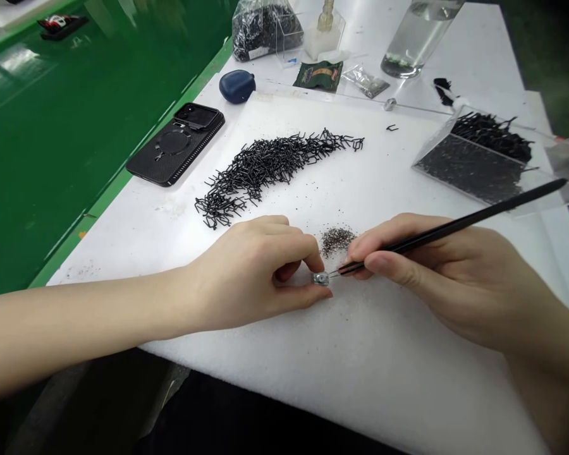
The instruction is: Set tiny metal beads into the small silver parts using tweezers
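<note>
Between the thumb and forefinger of my left hand [260, 272] is a small silvery metal part [321, 278] with a round feature on its face. My right hand [446, 278] grips black tweezers [436, 234] like a pen. Their fine tips point left and reach the right side of the metal part; whether they pinch anything there is too small to tell. Just beyond both hands lies a little heap of tiny brownish grains [336, 240]. Farther back on the white work surface [360, 360] is a long pile of short, bent black pieces [265, 164].
A black phone [176, 144] and a dark blue case [237, 86] lie at the left. A clear box of black pieces [474, 158] stands tilted at the right. Behind are a glass of water [417, 38], a green packet [318, 76] and a filled plastic bag [265, 28].
</note>
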Demonstrator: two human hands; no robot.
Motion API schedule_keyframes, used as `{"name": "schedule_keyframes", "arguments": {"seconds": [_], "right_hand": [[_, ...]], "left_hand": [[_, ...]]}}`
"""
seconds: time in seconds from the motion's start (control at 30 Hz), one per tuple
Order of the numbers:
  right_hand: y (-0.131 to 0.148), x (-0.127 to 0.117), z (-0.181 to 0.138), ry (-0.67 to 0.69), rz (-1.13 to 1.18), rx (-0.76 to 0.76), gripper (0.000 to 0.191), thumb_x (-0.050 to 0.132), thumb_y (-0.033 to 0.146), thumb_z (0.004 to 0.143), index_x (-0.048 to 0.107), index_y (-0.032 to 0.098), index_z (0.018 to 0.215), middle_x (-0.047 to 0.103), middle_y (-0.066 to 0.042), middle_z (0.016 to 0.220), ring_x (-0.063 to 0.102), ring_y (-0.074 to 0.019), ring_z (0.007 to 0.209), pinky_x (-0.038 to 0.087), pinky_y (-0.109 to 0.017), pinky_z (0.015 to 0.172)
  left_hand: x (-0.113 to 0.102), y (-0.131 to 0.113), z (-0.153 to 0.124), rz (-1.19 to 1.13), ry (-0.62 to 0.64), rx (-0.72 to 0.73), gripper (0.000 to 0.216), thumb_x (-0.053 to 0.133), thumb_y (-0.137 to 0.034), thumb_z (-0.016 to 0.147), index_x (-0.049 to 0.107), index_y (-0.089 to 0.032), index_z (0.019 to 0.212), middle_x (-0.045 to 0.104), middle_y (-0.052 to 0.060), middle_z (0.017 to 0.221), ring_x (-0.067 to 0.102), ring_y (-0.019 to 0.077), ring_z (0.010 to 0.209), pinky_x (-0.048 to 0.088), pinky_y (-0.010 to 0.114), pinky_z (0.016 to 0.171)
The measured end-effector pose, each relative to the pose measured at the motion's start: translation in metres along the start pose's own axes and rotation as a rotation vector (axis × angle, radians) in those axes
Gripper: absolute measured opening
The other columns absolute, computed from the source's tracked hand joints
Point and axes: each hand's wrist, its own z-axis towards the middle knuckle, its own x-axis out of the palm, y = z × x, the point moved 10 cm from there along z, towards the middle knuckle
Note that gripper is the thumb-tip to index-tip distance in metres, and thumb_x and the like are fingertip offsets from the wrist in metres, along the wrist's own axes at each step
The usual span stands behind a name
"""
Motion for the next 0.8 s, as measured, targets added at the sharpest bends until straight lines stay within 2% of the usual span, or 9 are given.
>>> {"name": "schedule_keyframes", "arguments": {"seconds": [0.4, 0.63, 0.8], "right_hand": [[-0.0025, 0.0024, -0.0019, 0.008, -0.025, 0.007, 0.007, 0.075, 0.036, 0.096, 0.081, 0.035, 0.097, 0.083, 0.003, 0.101, 0.079, -0.0188, 0.090, 0.056, -0.022, 0.055], [-0.0031, -0.0022, -0.0010, -0.016, 0.032, 0.023, 0.008, 0.073, 0.035, 0.098, 0.080, 0.032, 0.094, 0.081, 0.003, 0.097, 0.077, -0.0141, 0.086, 0.062, -0.020, 0.070], [-0.0061, -0.0001, -0.0009, 0.042, 0.030, 0.029, 0.005, 0.075, 0.034, 0.097, 0.078, 0.031, 0.096, 0.078, 0.004, 0.088, 0.073, -0.0110, 0.075, 0.059, -0.018, 0.067]], "left_hand": [[0.0001, 0.0003, 0.0001, 0.015, 0.003, -0.010, 0.005, 0.074, -0.024, 0.091, 0.072, -0.020, 0.091, 0.059, -0.005, 0.065, 0.056, 0.0117, 0.066, 0.044, 0.023, 0.065], [0.0001, 0.0000, 0.0003, -0.003, 0.006, -0.001, 0.005, 0.076, -0.023, 0.091, 0.073, -0.019, 0.092, 0.059, -0.006, 0.065, 0.055, 0.0113, 0.066, 0.045, 0.024, 0.066], [-0.0017, -0.0029, 0.0001, -0.009, -0.022, 0.033, 0.006, 0.078, -0.021, 0.089, 0.073, -0.017, 0.090, 0.057, -0.006, 0.065, 0.054, 0.0106, 0.066, 0.044, 0.024, 0.066]]}}
